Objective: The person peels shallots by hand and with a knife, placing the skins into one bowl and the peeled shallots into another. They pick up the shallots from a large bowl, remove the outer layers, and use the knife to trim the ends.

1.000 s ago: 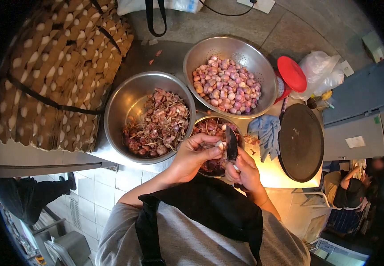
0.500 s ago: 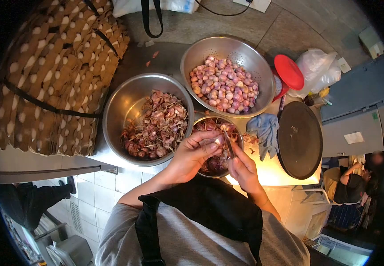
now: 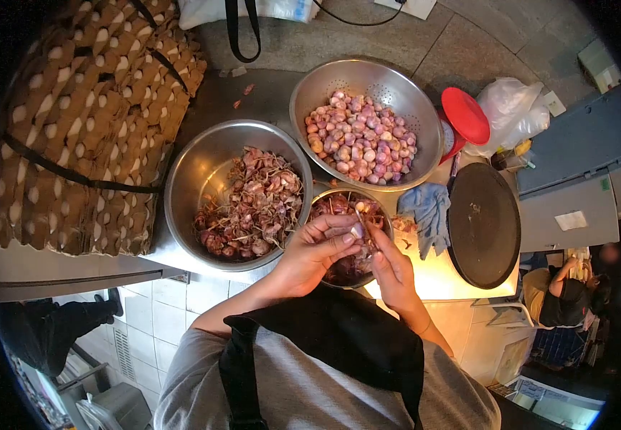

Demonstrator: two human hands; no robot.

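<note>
Between its thumb and fingers, my left hand (image 3: 315, 251) pinches a small pale shallot (image 3: 357, 231). My right hand (image 3: 394, 269) holds a thin knife (image 3: 363, 221) close against it. Both hands are over a small bowl (image 3: 351, 281) holding dark reddish skins. To the left stands a large steel bowl (image 3: 181, 208) with unpeeled shallots and dry skins (image 3: 264, 197). Behind the small bowl, a steel colander (image 3: 425, 107) contains many peeled pink shallots (image 3: 361, 140).
Stacked egg trays (image 3: 88, 129) tied with black straps stand at the left. A blue cloth (image 3: 427, 215), a round dark tray (image 3: 485, 226) and a red-topped container (image 3: 466, 117) are at the right. One person (image 3: 567, 301) is far right; another person's legs (image 3: 67, 326) show lower left.
The knife in my right hand has tilted and its blade is now more upright and less visible. My right hand has shifted slightly; my left keeps its pinch on the shallot.
</note>
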